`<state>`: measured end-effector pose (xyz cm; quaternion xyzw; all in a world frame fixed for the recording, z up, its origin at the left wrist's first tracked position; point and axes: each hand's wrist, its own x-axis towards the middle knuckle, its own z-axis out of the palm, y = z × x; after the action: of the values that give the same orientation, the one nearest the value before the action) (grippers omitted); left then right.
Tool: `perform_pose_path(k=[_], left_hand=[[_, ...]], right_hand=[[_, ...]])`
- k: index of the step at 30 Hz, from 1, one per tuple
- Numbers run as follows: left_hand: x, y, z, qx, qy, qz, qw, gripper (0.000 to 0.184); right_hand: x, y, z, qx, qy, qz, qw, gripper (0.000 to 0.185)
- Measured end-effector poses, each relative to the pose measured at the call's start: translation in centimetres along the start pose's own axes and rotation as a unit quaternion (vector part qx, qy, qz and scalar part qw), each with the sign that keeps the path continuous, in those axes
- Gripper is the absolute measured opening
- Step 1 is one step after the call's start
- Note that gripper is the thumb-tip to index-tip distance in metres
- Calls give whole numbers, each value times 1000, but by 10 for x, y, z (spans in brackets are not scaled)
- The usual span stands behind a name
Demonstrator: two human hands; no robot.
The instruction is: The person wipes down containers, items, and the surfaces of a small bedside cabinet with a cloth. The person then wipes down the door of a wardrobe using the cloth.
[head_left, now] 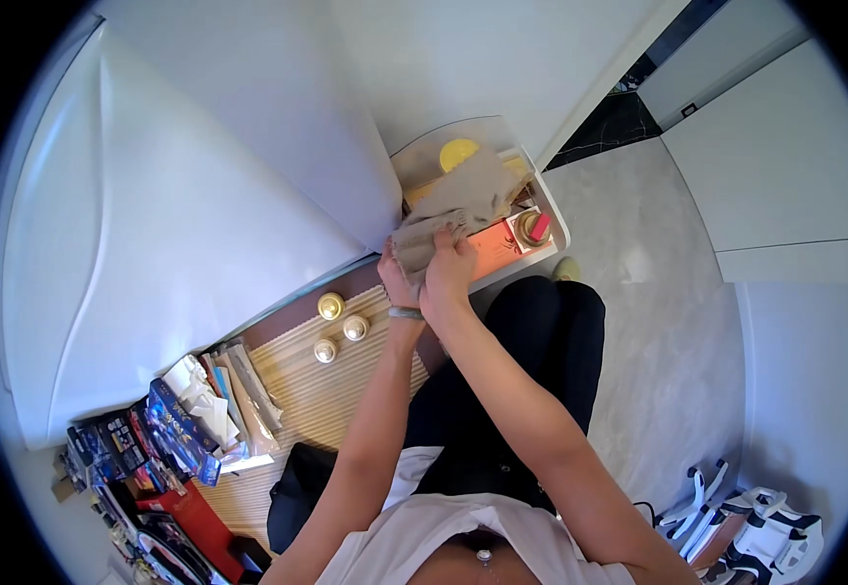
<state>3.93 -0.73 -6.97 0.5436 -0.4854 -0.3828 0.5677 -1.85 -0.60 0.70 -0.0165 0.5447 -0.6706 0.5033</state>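
A wrinkled grey-brown cloth (478, 190) lies partly over the things in a white tray (562, 219). My left hand (400, 278) grips the cloth's near left end, its wrist wearing a band. Close beside it, my right hand (451, 265) has its fingers closed on the same cloth. Under and beside the cloth in the tray are an orange box (492, 252), a round yellow item (458, 153) and a small round item with a red top (533, 228). My palms and part of the cloth between them are hidden.
Three small gold and white round items (330, 306) stand on a ribbed mat (297, 341). Books and boxes (185, 429) are stacked at the lower left. A white wall panel (200, 195) rises at the left. A white chair (770, 536) is at the lower right.
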Motion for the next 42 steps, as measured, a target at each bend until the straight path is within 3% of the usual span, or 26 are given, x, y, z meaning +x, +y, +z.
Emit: perform_pose_path(k=[1,3,5,7,8,10,11,12,13,14,16,17,19,25,29,32,35,37,39,42], left_hand=[[-6,5,-3,7,-28,-2,1000,29],[-11,21,-7,8,-58,0,998,28],[-10,32,-22,136,-122,187,965,25],[-19,21,-38,174,-121,156,965,24],[-21,31,-45,208,-91,110,968,24],[-29,41,-63,243,-61,63,966,25],[-30,43,-73,271,-49,71,959,25],[-31,45,-83,299,-38,79,950,26],[-33,44,-92,300,-39,81,950,26],[-35,41,-100,315,-32,90,944,27],[-39,36,-113,338,-29,76,938,32],[-39,35,-117,337,-31,77,938,32],[-39,32,-124,450,8,91,889,37],[-30,11,-132,484,12,40,874,46],[-24,4,-134,493,1,11,870,47],[-23,5,-133,497,2,12,868,48],[-23,8,-131,504,-2,5,864,48],[-24,7,-132,506,-3,13,862,48],[-25,4,-133,507,-4,19,862,48],[-26,1,-135,498,-13,29,867,51]], right_hand=[[-14,-18,7,95,-21,99,990,39],[-33,-42,10,119,-43,105,986,33],[-45,-61,10,144,-62,111,981,27],[-50,-75,3,71,-89,-52,992,31],[-40,-82,-1,71,-87,-53,992,31],[-5,-102,2,-190,-81,-264,942,36],[17,-104,6,-188,-82,-265,942,36],[42,-101,8,-347,-52,-398,848,38],[57,-95,6,-488,-17,-509,709,40],[62,-88,3,-486,-16,-511,709,40],[66,-78,0,-571,-105,-535,613,43],[63,-78,-2,-571,-103,-535,614,43],[53,-75,-8,-548,-176,-532,621,44],[38,-82,-50,-503,-298,-501,638,48],[51,-107,-76,-478,-295,-508,653,48],[80,-123,-72,-466,-170,-478,725,42],[97,-130,-44,-448,-152,-482,737,40],[101,-119,-33,-484,-166,-483,710,41],[91,-107,-26,-492,-251,-511,658,42],[63,-98,-36,-474,-303,-478,675,42]])
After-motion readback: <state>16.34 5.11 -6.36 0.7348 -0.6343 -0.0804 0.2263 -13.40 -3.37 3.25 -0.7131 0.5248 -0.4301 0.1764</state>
